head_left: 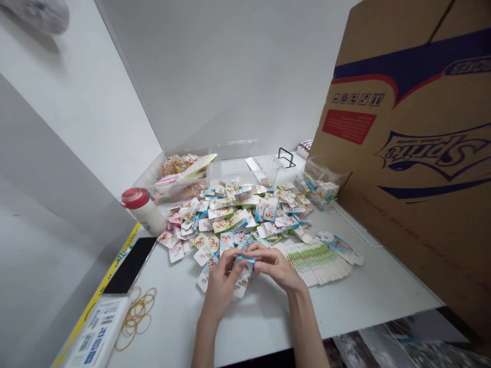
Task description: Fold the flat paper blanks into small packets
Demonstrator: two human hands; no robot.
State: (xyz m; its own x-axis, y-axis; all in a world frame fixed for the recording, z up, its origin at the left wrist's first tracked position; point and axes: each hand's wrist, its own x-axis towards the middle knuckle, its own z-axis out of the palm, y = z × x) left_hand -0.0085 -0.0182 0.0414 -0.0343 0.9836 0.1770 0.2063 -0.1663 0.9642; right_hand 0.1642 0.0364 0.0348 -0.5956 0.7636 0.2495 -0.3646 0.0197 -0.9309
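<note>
Head view, white table (172, 317), heaped small boxes (230, 210), pale wall (230, 76), cardboard carton (414, 122)

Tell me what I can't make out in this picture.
All in the head view:
Small held box: upper end partly covered by the fingers.
Piled small boxes: fine print too small to read.
Sprite carton: right side cut off by right edge.
Whitish object, upper left: blurred, cut off by top edge.

Left hand (226, 268): bare, slender-fingered
Right hand (279, 267): bare, slim, slender-fingered
Left forearm (205, 332): bare as far as visible, narrowing toward the hand
Right forearm (306, 327): uncovered likewise, slim
</note>
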